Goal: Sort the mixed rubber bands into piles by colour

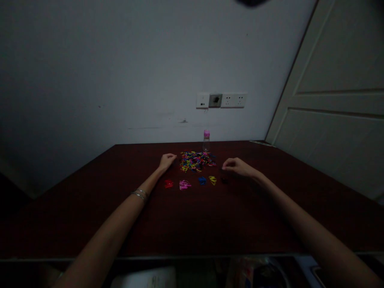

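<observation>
A mixed pile of small colourful bands (196,160) lies on the dark red table (192,224). Nearer to me are small separate groups: red (169,183), pink (184,185), blue (202,181), yellow (213,180) and a dark one (224,180). My left hand (168,161) rests just left of the pile, fingers closed together; anything between them is too small to make out. My right hand (236,166) is right of the pile, above the dark group, thumb and forefinger pinched on something too small and dark to identify.
Behind the pile stands a clear bottle with a pink cap (206,141). The wall with sockets (234,100) rises at the table's back edge, and a white panelled door (336,120) is at the right. Several items lie below the front edge.
</observation>
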`<state>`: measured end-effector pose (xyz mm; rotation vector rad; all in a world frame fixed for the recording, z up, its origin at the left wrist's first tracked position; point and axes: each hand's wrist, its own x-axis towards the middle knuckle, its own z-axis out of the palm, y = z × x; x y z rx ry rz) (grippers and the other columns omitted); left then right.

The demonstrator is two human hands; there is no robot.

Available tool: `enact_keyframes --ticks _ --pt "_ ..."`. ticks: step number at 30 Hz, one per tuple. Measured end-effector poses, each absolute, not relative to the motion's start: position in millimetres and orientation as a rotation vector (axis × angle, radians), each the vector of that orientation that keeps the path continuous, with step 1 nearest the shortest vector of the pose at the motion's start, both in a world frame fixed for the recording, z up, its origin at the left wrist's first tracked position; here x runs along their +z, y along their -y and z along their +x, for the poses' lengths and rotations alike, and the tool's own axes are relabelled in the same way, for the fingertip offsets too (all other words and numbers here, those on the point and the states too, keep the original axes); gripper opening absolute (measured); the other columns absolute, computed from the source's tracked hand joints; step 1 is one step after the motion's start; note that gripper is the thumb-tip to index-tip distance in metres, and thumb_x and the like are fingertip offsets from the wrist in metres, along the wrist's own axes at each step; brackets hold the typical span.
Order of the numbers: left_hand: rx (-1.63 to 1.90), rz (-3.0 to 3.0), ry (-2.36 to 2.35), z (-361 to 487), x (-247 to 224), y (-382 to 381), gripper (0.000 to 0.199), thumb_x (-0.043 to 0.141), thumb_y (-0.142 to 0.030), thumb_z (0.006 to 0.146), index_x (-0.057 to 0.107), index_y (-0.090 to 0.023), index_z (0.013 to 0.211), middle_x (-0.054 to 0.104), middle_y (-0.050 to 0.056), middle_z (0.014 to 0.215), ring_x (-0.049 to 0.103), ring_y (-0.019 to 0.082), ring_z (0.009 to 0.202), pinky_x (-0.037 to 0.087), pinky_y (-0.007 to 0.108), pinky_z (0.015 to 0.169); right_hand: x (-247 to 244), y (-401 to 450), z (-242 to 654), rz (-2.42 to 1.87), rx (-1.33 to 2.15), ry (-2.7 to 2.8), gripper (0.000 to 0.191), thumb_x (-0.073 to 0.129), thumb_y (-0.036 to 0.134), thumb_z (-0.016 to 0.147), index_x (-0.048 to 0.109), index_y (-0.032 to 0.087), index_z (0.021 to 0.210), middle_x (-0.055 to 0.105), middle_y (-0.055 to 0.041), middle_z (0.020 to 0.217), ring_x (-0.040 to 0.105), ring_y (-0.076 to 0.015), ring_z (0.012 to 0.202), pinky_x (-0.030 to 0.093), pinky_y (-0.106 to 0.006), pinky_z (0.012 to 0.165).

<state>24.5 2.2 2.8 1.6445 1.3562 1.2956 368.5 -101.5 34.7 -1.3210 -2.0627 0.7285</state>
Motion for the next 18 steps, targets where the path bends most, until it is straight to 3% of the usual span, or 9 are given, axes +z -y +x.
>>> enact_keyframes --ticks 7,13,18 --pt "1.218 1.700 -1.427 25.9 1.7 -6.3 0.027 0.057 -0.036 0.062 0.064 -0.011 0.067 0.048 -0.003 0.045 0.037 0.007 0.043 0.027 0.019 0.044 35.6 118.5 374.6 -1.361 0.942 2.110 0.031 0.062 0.042 0.063 0.065 0.014 0.076 0.063 -0.0037 0.073 0.054 -0.0137 0.067 0.040 -0.025 0.061" --pt "1.087 1.880 -1.456 39.3 13.7 -11.8 0.025 0.057 -0.032 0.061 0.066 -0.010 0.068 0.056 0.001 0.054 0.044 0.009 0.049 0.033 0.020 0.049 18.3 113.5 375.1 -1.414 0.856 1.836 0.038 0.054 0.048 0.070 0.061 0.014 0.086 0.059 -0.0021 0.068 0.046 -0.0093 0.053 0.034 -0.022 0.048" --pt "0.940 2.193 -1.259 75.2 31.0 0.1 0.025 0.057 -0.031 0.062 0.068 -0.010 0.071 0.057 0.001 0.058 0.046 0.009 0.054 0.033 0.020 0.052 9.1 114.0 372.0 -1.414 0.799 1.726 0.041 0.052 0.050 0.071 0.060 0.013 0.086 0.059 -0.0024 0.067 0.045 -0.0086 0.052 0.033 -0.021 0.046"
